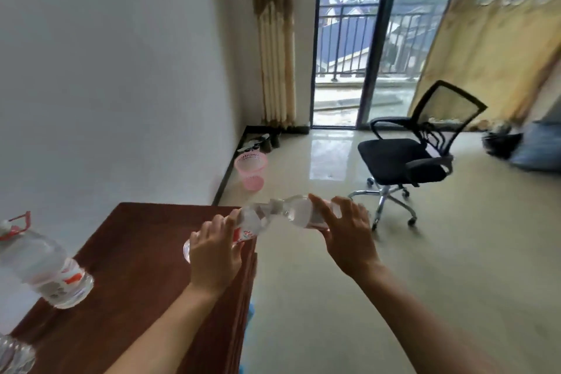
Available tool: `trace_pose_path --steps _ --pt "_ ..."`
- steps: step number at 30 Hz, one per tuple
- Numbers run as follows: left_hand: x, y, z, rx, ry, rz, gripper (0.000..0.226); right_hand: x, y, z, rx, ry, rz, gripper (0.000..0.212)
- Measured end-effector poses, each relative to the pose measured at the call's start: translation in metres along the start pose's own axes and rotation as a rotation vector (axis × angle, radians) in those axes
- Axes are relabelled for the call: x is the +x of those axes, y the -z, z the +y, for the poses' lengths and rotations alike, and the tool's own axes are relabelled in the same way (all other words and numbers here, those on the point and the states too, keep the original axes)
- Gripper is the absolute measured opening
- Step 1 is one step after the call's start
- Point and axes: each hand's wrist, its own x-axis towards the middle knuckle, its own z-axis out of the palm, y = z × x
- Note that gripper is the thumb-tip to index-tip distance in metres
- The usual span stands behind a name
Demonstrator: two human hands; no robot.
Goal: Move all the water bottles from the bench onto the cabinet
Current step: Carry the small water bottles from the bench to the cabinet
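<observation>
We grip one water bottle in each hand, fingers curled round the barrel. The left hand [214, 255] holds the left bottle [250, 223] tilted over the cabinet [145, 252] edge. The right hand [349, 234] holds the right bottle [299, 212] just beyond it, above the floor. A large handled bottle [45, 270] stands on the cabinet top.

A black chair [403, 161] stands at one o'clock, a pink basket [251, 170] at twelve, shoes [268, 143] just beyond it.

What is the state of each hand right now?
Left hand: closed, holding the nearer water bottle.
Right hand: closed, holding the farther water bottle.
</observation>
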Motion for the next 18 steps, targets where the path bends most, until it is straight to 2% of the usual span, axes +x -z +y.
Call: trace_pose_path --steps 7,11,18 --pt "0.033 0.001 0.236 -0.118 -0.33 0.079 0.067 -0.081 0.156 0.167 -0.175 -0.278 0.204 0.092" --pt "0.02 -0.005 0.38 -0.179 -0.504 0.1 0.074 -0.157 0.241 0.257 -0.282 -0.361 0.215 0.085" --pt "-0.051 -0.016 0.621 -0.352 -0.796 -0.044 0.081 -0.31 0.388 0.369 -0.511 -0.653 0.305 0.078"
